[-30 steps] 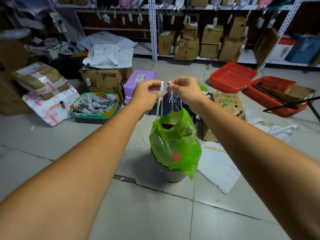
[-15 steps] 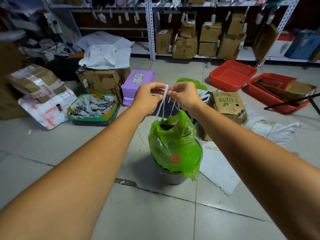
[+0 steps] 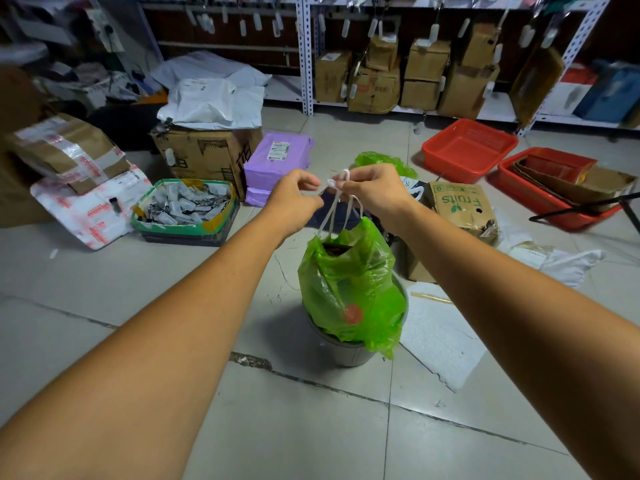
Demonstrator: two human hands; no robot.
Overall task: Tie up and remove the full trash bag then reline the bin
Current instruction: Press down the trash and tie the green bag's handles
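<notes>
Two hands are meeting at twelve o'clock of the green trash bag (image 3: 349, 285), which is sitting in the grey bin (image 3: 346, 353). The right hand (image 3: 375, 192) is pinching the white drawstrings (image 3: 331, 213); the left hand (image 3: 294, 199) is curling beside them, grip unclear.

The trash bag (image 3: 349, 282) covers most of the grey bin (image 3: 346, 356); only the bin's lower wall shows. The white drawstrings (image 3: 330, 216) run up into the curled fingers of the right hand (image 3: 377, 188), their ends hidden. Whether the left hand (image 3: 294, 199) pinches one cannot be told.
</notes>
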